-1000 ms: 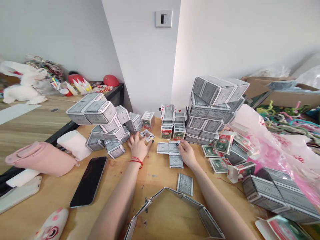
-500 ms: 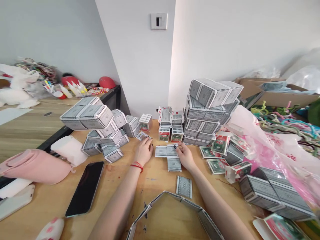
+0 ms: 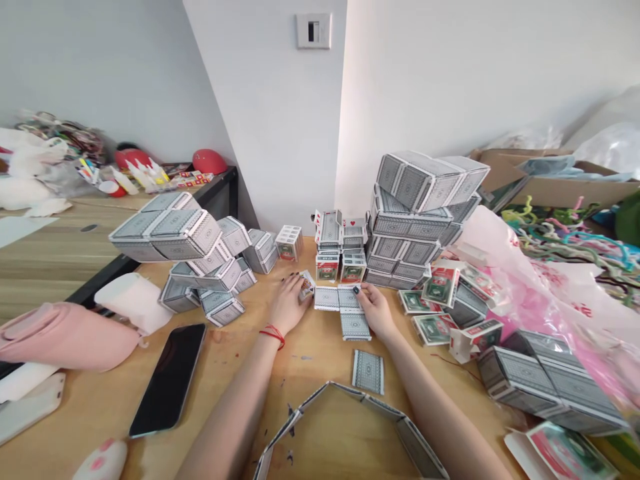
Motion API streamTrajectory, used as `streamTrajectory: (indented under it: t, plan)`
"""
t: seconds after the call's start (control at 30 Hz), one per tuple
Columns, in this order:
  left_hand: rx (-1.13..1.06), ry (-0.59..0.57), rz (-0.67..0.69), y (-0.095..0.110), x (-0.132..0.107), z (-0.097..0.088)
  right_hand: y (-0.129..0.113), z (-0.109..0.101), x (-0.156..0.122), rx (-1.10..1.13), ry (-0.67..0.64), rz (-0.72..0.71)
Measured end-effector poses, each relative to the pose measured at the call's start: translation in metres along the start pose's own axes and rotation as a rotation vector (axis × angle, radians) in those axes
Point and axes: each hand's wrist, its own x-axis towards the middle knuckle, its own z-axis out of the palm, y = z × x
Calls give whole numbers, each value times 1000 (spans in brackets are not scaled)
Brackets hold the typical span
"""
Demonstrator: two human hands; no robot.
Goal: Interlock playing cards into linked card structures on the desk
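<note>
My left hand (image 3: 290,303), with a red string bracelet on the wrist, has its thumb and fingers on a face-up playing card (image 3: 307,285), tilted just left of a flat piece made of joined playing cards (image 3: 327,298). This piece lies back side up in an L shape. My right hand (image 3: 376,311) grips its right end, the thumb on top. A loose folded card (image 3: 369,371) lies nearer me. In front of my body stands a many-sided ring of folded cards (image 3: 345,392) on edge.
Stacked card blocks rise at left (image 3: 185,233) and right (image 3: 407,220). Card boxes (image 3: 435,330) lie at right, beside pink plastic (image 3: 520,293). A phone (image 3: 169,380) and a pink case (image 3: 65,335) are at left. Decks (image 3: 327,269) stand against the wall.
My left hand has drawn the face-up card right and toward me, up to the joined cards. The joined cards have shifted slightly right with my right hand. The view tilted a little.
</note>
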Motion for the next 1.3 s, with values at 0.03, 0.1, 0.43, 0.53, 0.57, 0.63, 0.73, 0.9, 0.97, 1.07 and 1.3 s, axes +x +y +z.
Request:
streamTrajectory:
  t: [0.03, 0.1, 0.43, 0.53, 0.57, 0.63, 0.73, 0.9, 0.97, 1.07, 1.3]
  plan:
    - [10, -15, 13, -1, 0, 1, -1, 0, 0, 15, 4, -2]
    - [6, -39, 52, 1, 0, 1, -1, -1, -1, 48, 3, 8]
    - [37, -112, 39, 19, -8, -2, 0, -6, -1, 293, 149, 68]
    - [140, -100, 95, 26, -7, -1, 2, -11, 1, 453, 152, 113]
    - [174, -92, 116, 29, -7, 0, 2, -13, 2, 495, 151, 130]
    - [221, -70, 128, 33, -8, 0, 3, -15, 2, 556, 132, 175]
    - [213, -11, 98, 37, -12, -2, 1, -14, -2, 609, 36, 240]
    - [-34, -17, 282, 49, -20, -9, -8, 1, -14, 598, -146, 294]
    - [-119, -88, 345, 57, -21, -9, -9, 7, -17, 559, -144, 285]
    - [-217, -171, 336, 67, -22, -7, -6, 10, -18, 474, -95, 287]
    - [-797, -390, 86, 78, -26, -15, -1, 14, -19, 233, 101, 180]
